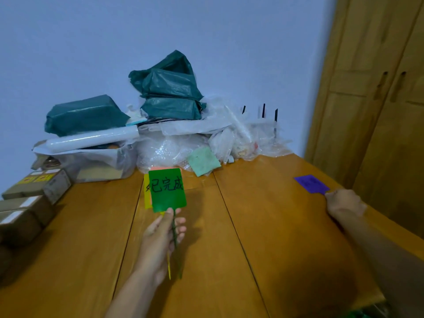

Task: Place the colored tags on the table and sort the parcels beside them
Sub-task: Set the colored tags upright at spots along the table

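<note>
My left hand [164,235] holds a fan of colored tags upright by their thin stems over the middle of the wooden table [263,226]. The green tag [167,190] with black handwriting is in front; a yellow tag [146,191] and an orange one peek out behind it. My right hand [344,201] pinches the near end of a purple tag [311,184] that lies flat at the table's right edge. Dark green parcels [169,88] and clear plastic-wrapped parcels [174,148] are heaped against the back wall.
Cardboard boxes [36,184] line the table's left edge. A white roll [91,140] and another green parcel [85,114] lie on the pile's left. A pale green packet [203,161] sits in front. A wooden wardrobe [378,99] stands at right.
</note>
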The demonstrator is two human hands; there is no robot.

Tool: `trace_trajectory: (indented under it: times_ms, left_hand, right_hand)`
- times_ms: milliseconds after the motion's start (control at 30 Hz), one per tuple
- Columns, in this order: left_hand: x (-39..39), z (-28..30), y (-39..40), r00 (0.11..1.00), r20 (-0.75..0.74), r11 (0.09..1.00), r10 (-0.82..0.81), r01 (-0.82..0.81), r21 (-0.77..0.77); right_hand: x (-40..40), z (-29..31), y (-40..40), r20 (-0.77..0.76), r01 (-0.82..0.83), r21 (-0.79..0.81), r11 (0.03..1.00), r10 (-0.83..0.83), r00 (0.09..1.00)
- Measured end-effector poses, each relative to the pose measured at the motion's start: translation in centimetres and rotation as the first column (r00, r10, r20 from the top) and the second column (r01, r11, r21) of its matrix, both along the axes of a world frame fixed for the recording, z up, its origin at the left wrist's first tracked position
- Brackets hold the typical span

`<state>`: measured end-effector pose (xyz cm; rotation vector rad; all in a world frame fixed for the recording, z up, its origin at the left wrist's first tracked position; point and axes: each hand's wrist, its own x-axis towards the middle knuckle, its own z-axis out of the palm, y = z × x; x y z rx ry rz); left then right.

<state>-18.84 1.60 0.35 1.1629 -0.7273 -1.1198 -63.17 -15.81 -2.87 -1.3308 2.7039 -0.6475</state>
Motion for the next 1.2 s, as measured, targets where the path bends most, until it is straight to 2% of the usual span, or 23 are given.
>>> trace_trajectory:
  times_ms: [67, 100, 133, 167, 200, 233, 267, 300, 333, 367, 433, 467, 600, 800, 1000, 1067, 1200]
  left_hand:
    - [-0.1, 0.3, 0.2, 1.0, -0.012, 1.0, 0.0, 0.0, -0.005]
    - [-0.1, 0.4, 0.3, 1.0, -0.021, 1.0, 0.003, -0.004, -0.01]
    - [-0.1, 0.6, 0.4, 1.0, -0.028, 1.0, 0.01, -0.011, -0.013]
    - [-0.2, 0.8, 0.5, 0.999, -0.039, 1.0, 0.016, -0.016, -0.011]
    - [-0.3, 1.0, 0.6, 0.998, -0.052, 1.0, 0.018, -0.018, -0.007]
    - [-0.6, 1.2, 0.8, 0.997, -0.069, 1.0, 0.015, -0.015, -0.003]
    - [-0.8, 1.3, 1.0, 0.997, -0.083, 1.0, 0.008, -0.008, -0.003]
    - [-1.0, 1.5, 1.3, 0.996, -0.093, 1.0, -0.005, 0.004, -0.008]
    - [-1.2, 1.7, 1.6, 0.995, -0.101, 1.0, -0.017, 0.016, -0.014]
    - [-1.3, 1.9, 1.9, 0.993, -0.112, 1.0, -0.025, 0.023, -0.017]
    - [-1.4, 1.9, 2.5, 0.988, -0.153, 0.999, -0.03, 0.028, -0.019]
    - [-1.2, 1.8, 2.8, 0.983, -0.18, 1.0, -0.026, 0.022, -0.022]
    - [-0.1, 1.3, 3.5, 0.973, -0.23, 1.0, -0.015, 0.012, -0.014]
    - [0.1, 1.2, 4.3, 0.973, -0.22, 0.997, -0.076, 0.072, -0.023]
    - [-0.5, 1.1, 4.0, 0.978, -0.183, 0.995, -0.102, 0.102, -0.008]
    - [-0.2, 0.8, 3.7, 0.982, -0.167, 0.996, -0.091, 0.093, 0.002]
    - [0.6, 0.4, 3.2, 0.98, -0.182, 0.997, -0.078, 0.08, 0.004]
  right_hand:
    - [1.2, 0.2, 0.5, -0.144, -0.014, -0.104, 0.995, -0.001, 0.99]
    - [2.4, 0.7, 0.8, -0.262, -0.079, -0.196, 0.977, 0.026, 0.965]
    - [4.1, 1.4, 1.3, -0.388, -0.196, -0.278, 0.94, 0.076, 0.919]
    - [6.5, 2.2, 2.0, -0.447, -0.351, -0.353, 0.867, 0.173, 0.877]
    - [9.5, 3.4, 3.2, -0.388, -0.503, -0.41, 0.761, 0.353, 0.851]
    - [13.0, 4.8, 4.7, -0.211, -0.606, -0.445, 0.66, 0.58, 0.787]
    - [16.6, 6.1, 6.6, 0.049, -0.645, -0.473, 0.6, 0.749, 0.661]
    - [20.1, 7.1, 8.6, 0.284, -0.658, -0.499, 0.564, 0.824, 0.491]
    - [23.4, 7.8, 10.2, 0.44, -0.664, -0.514, 0.543, 0.831, 0.339]
    - [26.1, 8.0, 11.5, 0.528, -0.666, -0.526, 0.529, 0.817, 0.232]
    - [30.2, 7.9, 13.3, 0.648, -0.622, -0.562, 0.545, 0.758, 0.079]
    - [31.6, 7.8, 13.9, 0.695, -0.585, -0.567, 0.58, 0.718, 0.038]
    - [33.7, 7.3, 15.4, 0.783, -0.467, -0.556, 0.688, 0.621, -0.017]
    - [33.0, 6.3, 15.7, 0.801, -0.375, -0.549, 0.747, 0.598, 0.017]
    - [30.3, 6.3, 12.5, 0.832, -0.17, -0.552, 0.816, 0.554, -0.042]
    - [28.3, 6.8, 10.9, 0.823, -0.117, -0.562, 0.819, 0.568, 0.016]
    - [23.9, 6.1, 6.4, 0.809, -0.098, -0.512, 0.853, 0.518, 0.278]
